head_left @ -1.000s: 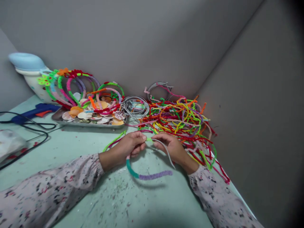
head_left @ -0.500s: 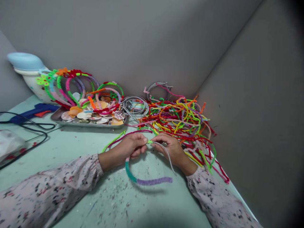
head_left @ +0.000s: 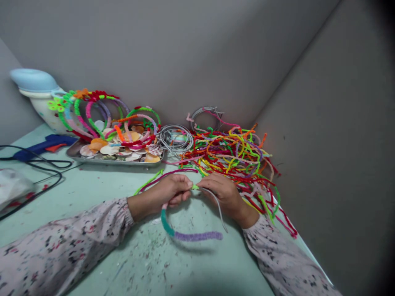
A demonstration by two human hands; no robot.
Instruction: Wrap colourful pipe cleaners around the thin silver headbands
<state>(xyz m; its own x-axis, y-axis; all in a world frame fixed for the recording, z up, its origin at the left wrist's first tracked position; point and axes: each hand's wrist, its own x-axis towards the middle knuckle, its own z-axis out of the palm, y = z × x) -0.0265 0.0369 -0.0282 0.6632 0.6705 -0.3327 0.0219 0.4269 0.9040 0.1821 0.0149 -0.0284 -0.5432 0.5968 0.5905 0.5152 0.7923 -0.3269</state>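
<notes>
My left hand [head_left: 169, 191] and my right hand [head_left: 219, 192] meet over the pale green table, both pinched closed on one curved headband [head_left: 191, 236]. The band's lower arc is wrapped in pink, teal and purple fuzzy stem. Its right side is still a bare grey band [head_left: 219, 209]. A light green pipe cleaner [head_left: 194, 187] sits between my fingertips at the top of the band, and its long tail [head_left: 147, 183] trails left across the table.
A big tangle of coloured pipe cleaners [head_left: 234, 158] fills the corner behind my hands. Bare grey headbands [head_left: 175, 139] lie beside a metal tray [head_left: 92, 158] of shells and wrapped headbands. A blue glue gun [head_left: 40, 145] with black cable and a white-blue container [head_left: 38, 96] stand at left.
Both hands have drifted slightly down and left with the headband, and its purple end has swung a little lower. The grips are unchanged.
</notes>
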